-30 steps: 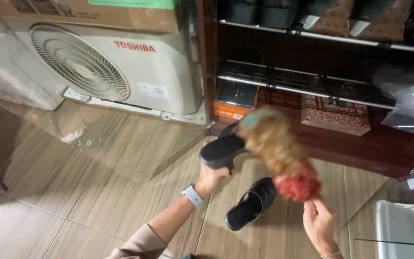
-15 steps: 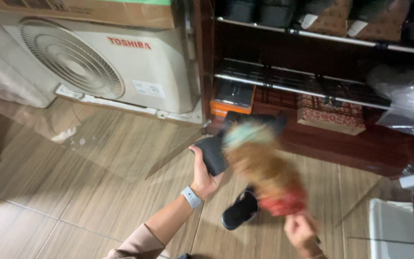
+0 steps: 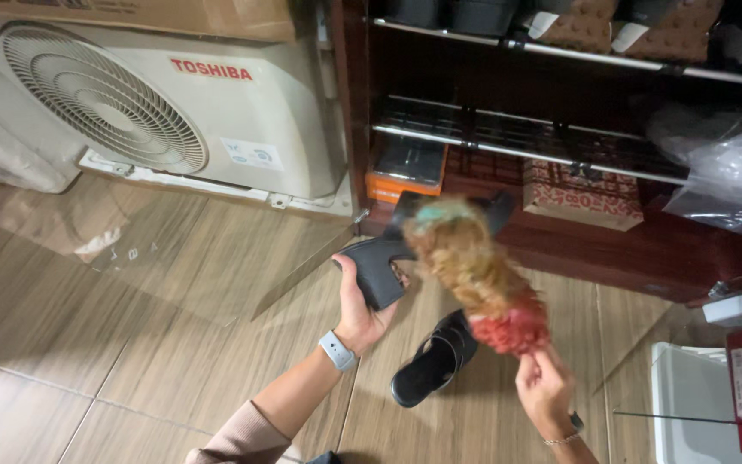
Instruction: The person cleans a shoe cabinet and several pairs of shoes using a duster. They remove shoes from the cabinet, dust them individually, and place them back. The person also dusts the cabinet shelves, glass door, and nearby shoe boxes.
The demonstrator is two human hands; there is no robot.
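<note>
Dusting is the work in hand. Left hand (image 3: 361,305) holds a black platform sandal (image 3: 384,262) up off the floor, fingers clamped around its thick heel end, sole side turned toward the person. Right hand (image 3: 545,388) grips the thin handle of a fluffy feather duster (image 3: 474,279), fingers closed tight on it; the duster's teal tip lies across the sandal's upper part, its orange middle and red base trailing back toward the right hand. The duster is motion-blurred.

Second black sandal (image 3: 434,359) lies on the wood-look tiled floor (image 3: 173,344), directly below the duster, between the two forearms, touching neither hand.

Dark wooden shoe rack (image 3: 560,249) stands just beyond, with metal-rail shelves, an orange box (image 3: 405,185) and a patterned box (image 3: 581,196) on the lowest level. A white outdoor air-conditioner unit (image 3: 173,112) sits to the left of the rack.

Judgement on doing this well: the sandal would be best kept steady and tilted so that the strap and footbed face the feathers, with light strokes running away from the body. The heel grip hides part of the sole edge, so turning the sandal in the left hand would expose what the palm covers. Keeping the strokes away from the open rack should avoid resettling dust on the shelves.
</note>
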